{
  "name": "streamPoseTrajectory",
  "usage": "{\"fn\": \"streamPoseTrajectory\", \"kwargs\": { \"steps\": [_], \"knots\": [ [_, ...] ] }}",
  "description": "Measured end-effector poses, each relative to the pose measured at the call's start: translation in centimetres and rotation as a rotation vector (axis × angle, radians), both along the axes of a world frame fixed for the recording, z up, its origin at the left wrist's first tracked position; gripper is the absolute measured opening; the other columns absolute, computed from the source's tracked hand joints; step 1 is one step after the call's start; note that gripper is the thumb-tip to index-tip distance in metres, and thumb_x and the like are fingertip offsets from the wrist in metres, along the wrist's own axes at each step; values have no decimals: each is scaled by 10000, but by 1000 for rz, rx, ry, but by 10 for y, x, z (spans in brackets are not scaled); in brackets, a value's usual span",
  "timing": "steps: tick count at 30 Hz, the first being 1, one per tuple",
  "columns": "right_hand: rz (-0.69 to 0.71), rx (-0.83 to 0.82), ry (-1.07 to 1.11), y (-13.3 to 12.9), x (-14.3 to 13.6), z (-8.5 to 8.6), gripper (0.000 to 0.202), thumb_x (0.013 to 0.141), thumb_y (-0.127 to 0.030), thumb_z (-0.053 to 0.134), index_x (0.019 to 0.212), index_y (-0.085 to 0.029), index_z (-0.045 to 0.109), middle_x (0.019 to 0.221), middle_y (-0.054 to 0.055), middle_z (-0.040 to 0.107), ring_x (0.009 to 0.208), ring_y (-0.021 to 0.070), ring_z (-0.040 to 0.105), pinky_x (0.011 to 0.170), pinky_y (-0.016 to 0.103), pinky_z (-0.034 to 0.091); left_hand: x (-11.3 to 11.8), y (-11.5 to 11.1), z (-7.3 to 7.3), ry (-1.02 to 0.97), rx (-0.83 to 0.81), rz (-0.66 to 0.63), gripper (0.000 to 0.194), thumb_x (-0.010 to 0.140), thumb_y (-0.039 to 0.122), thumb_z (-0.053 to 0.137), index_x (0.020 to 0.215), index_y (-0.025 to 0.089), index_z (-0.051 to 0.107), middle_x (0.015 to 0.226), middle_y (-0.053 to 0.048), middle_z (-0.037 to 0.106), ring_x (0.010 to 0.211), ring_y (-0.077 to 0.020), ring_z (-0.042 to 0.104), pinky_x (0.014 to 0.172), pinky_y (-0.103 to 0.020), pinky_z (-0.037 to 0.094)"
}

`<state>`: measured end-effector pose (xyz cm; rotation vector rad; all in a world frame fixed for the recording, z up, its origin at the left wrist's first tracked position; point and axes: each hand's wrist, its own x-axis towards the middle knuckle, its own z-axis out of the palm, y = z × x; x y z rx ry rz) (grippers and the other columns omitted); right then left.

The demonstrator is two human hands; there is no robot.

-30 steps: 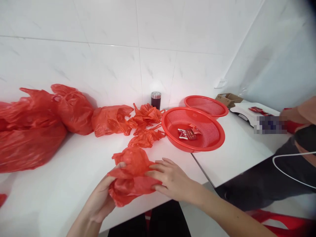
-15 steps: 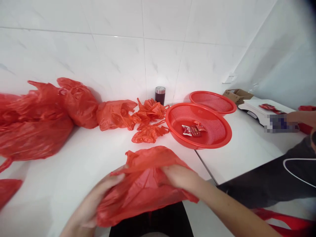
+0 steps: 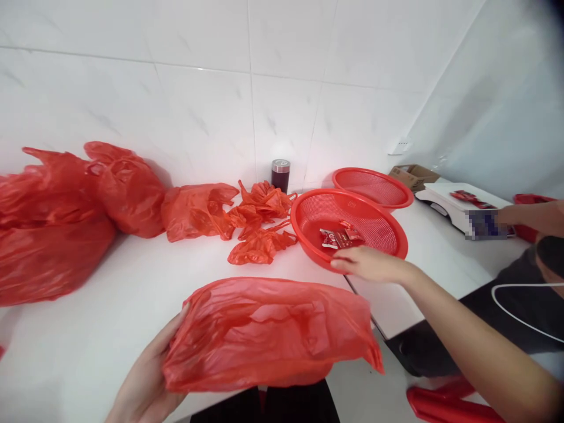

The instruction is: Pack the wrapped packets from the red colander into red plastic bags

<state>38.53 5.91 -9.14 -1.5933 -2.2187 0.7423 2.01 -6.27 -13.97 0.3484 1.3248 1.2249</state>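
A red plastic bag (image 3: 268, 338) is spread wide at the front edge of the table, its mouth facing up. My left hand (image 3: 152, 370) grips its left side, fingers partly hidden by the plastic. My right hand (image 3: 374, 264) is off the bag, at the near rim of a red perforated basket (image 3: 302, 244). Its fingers are stretched out and hold nothing; whether they touch the rim I cannot tell. Inside that basket lie several small wrapped snack packets (image 3: 341, 236).
Full red bags (image 3: 53, 235) stand at the left, with crumpled bags (image 3: 259, 202) further right. Behind are a dark tumbler (image 3: 281, 176), a second basket (image 3: 374, 185) and a cardboard box (image 3: 412, 176). At right, a person's arm (image 3: 535, 217) reaches toward a white scale (image 3: 445, 200) bearing red packets.
My right hand has come out of the bag and moved right, to the basket's near rim. The bag's mouth has been opened wider, while my left hand keeps hold of it.
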Motion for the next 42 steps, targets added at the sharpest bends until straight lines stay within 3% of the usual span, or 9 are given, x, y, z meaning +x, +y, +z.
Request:
{"fn": "streamPoseTrajectory", "kwargs": {
  "steps": [5,9,12,17,22,28,33,38,42],
  "knots": [
    [68,-113,62,6,8,-10,458,930,-538,383,1267,-301,583,1152,49,676,1010,223,649,852,357,506,-8,2,-16,-232,-85,-7,290,685,386,739,950,271,707,725,-4,720,650,-226,702,509,-294,604],
    [-169,-161,-200,53,32,-20,794,833,-678,463,1490,-270,286,1416,144,470,1183,311,550,924,413,458,-12,-1,-14,-221,-90,18,199,750,241,686,947,232,713,726,-18,733,616,-222,710,527,-307,619],
    [-231,-280,-398,83,43,-38,1033,722,-779,511,1529,-247,148,1520,193,285,1287,393,431,968,480,405,-16,-4,-15,-233,-95,54,192,747,105,648,894,203,725,719,-32,745,609,-238,720,527,-317,623],
    [-195,-325,-410,92,16,-67,1007,641,-808,564,1466,-278,334,1427,194,409,1213,415,481,899,489,422,-20,-6,-25,-253,-96,24,188,707,77,702,843,201,736,687,-25,747,599,-259,721,548,-359,630],
    [-166,-251,-367,83,-4,-76,701,650,-581,724,1221,-211,556,1259,191,522,1018,342,597,820,418,448,-15,-3,-30,-272,-98,33,232,695,83,731,885,215,737,778,-31,765,651,-260,729,602,-390,635],
    [-138,-354,-147,84,18,-60,269,677,-265,737,865,-180,564,757,37,657,598,168,636,547,259,486,-10,-3,-23,-294,-81,10,212,736,180,734,945,212,730,775,-34,750,664,-239,724,588,-325,630],
    [-163,-321,130,77,27,-12,271,785,-316,668,945,-196,484,873,49,675,696,148,664,588,249,543,-1,-1,-13,-291,-71,38,211,804,165,657,1000,209,721,777,-32,749,645,-210,721,579,-292,624],
    [157,-280,641,16,-38,45,336,765,-390,712,982,-213,525,816,6,665,680,143,658,630,281,560,22,3,0,-351,-35,43,330,866,227,604,1191,260,656,850,-23,765,722,-202,736,677,-281,619],
    [385,-59,478,-46,-103,32,249,792,-365,689,975,-233,583,916,11,634,773,148,633,706,288,538,40,3,12,-492,12,-125,401,889,321,589,1287,273,595,965,-39,766,921,-239,717,845,-319,580]
  ]
}}
